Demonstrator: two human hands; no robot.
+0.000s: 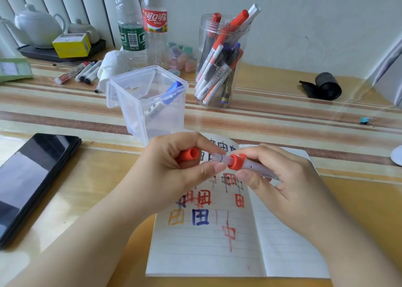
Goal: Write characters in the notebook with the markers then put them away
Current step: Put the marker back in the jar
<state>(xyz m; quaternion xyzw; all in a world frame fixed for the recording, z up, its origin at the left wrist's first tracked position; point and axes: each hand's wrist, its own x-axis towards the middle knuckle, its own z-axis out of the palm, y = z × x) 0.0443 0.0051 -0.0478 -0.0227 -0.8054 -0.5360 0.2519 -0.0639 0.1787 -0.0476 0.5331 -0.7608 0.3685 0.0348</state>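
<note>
One striped worktop (282, 112) carries one open notebook (217, 254), one phone (32, 178), two plastic bottles (143, 25), one round jar (219, 64) packed with markers, and one square tub (148, 104) holding one blue marker (167, 93). Above the notebook, the right hand (282, 178) grips one marker (245, 162) in its fingers; the left hand (171, 169) holds its one red cap (190, 154), off the tip.

Striped table (282, 112) against pale wall (315, 21); soft daylight.
</note>
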